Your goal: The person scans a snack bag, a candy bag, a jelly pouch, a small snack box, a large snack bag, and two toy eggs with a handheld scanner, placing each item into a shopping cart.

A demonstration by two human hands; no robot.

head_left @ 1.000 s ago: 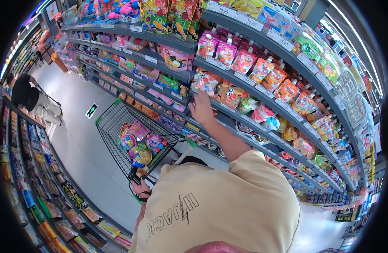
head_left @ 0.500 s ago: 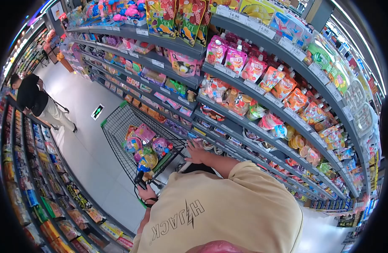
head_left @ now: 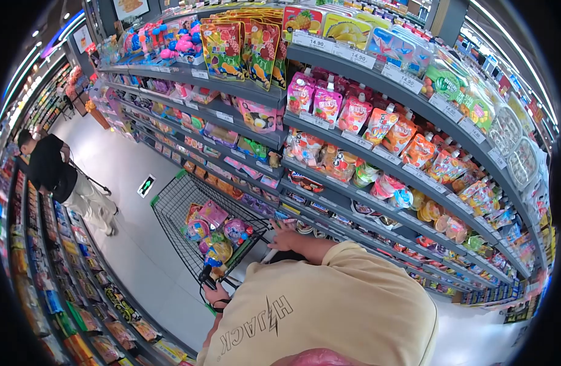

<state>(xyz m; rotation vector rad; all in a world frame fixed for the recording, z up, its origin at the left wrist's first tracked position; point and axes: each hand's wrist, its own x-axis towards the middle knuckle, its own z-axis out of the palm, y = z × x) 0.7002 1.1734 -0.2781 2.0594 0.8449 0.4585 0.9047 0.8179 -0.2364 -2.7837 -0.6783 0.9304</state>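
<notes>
My left hand (head_left: pixel 216 296) is closed round a small black device (head_left: pixel 206 274) at the cart's near left corner, with a dark strap at the wrist. At the near right corner, my right hand (head_left: pixel 283 236) lies with its fingers spread, beside the shelving. A black wire shopping cart (head_left: pixel 171 210) with green corners stands in front of me. Inside it are several colourful packages, among them a pink one (head_left: pixel 213 213), a round purple one (head_left: pixel 236 229) and a yellow and blue one (head_left: pixel 217 251). My palms are mostly hidden.
Tall shelving (head_left: pixel 366 143) with pouches, bags and price labels curves along the right. Low shelving (head_left: pixel 67 274) with packets lines the left side. A person in a black top (head_left: pixel 52 165) stands by it, ahead on the left. A green arrow sign (head_left: pixel 147 186) marks the pale floor (head_left: pixel 146 244).
The view has shifted slightly along the aisle. The person ahead appears a little nearer and further right in view. Both my hands keep about the same places at the cart.
</notes>
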